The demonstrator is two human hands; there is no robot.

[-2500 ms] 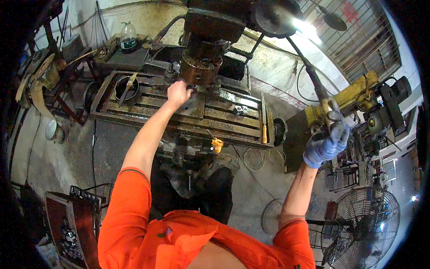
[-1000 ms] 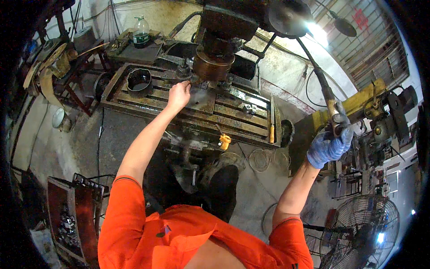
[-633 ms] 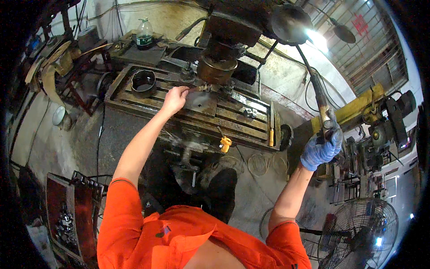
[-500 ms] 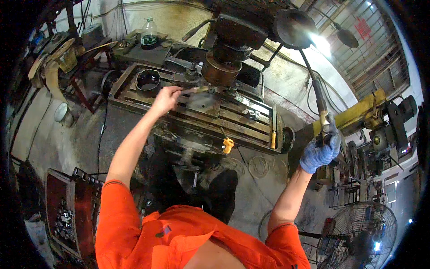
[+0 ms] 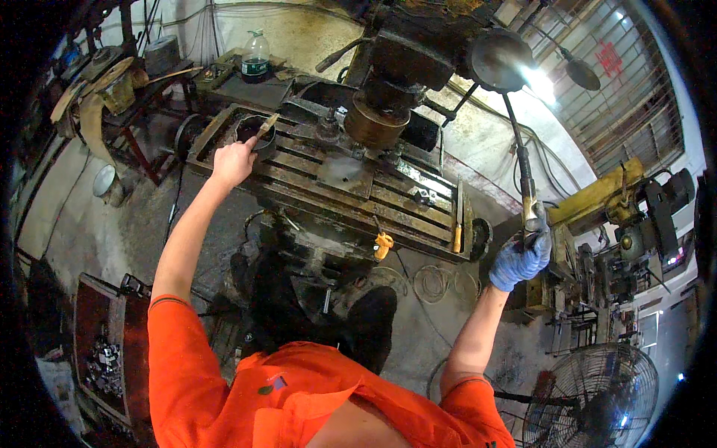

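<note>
My bare left hand is closed on a small brush with a pale tip, held over a dark round pot at the left end of the slotted machine table. My right hand, in a blue-grey glove, is wrapped round the lower end of a long dark machine lever. Near the middle of the table hangs the rusty round spindle head. Beneath it, a small workpiece area looks wet and blurred.
A yellow-handled tool sits at the table's front edge, and a file with a yellow handle lies at its right end. A lamp shines above. Behind stands a large bottle. A fan is at lower right.
My left hand has swung left with the brush, from beside the spindle head to over the pot. My right hand and the lever have shifted slightly left and down.
</note>
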